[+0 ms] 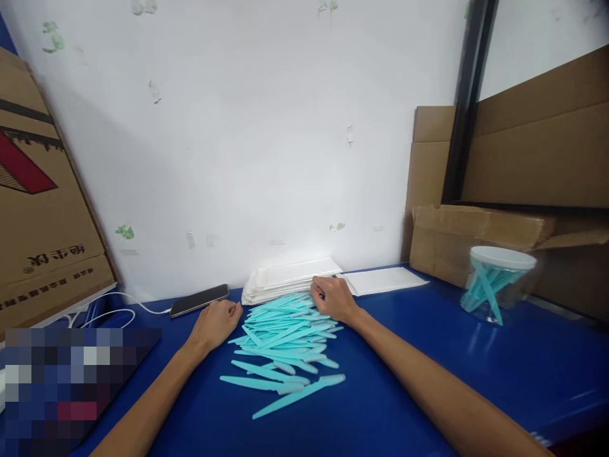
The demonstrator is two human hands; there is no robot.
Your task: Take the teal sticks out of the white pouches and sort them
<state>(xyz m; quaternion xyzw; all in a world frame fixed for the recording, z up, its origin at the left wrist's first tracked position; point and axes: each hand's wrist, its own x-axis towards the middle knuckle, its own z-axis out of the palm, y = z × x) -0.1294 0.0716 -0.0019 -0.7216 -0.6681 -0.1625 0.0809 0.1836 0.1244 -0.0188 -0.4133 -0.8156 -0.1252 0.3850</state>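
A heap of turquoise eyebrow razors (pixel 285 330) lies on the blue table between my hands, with a few looser ones nearest me. My left hand (pixel 216 325) rests on the table at the heap's left side, its fingers curled in and nothing showing in them. At the heap's upper right, my right hand (pixel 335 298) is closed in a loose fist beside the razors and the stack of white envelopes (pixel 285 276). I see no razor in that fist.
Behind my left hand lies a phone (pixel 200 299) with a white cable. A white envelope (pixel 385 280) lies flat right of the stack. A clear lidded jar (pixel 495 285) of razors stands at right. Cardboard boxes (pixel 480 235) and a large carton (pixel 47 209) flank the table (pixel 409 355).
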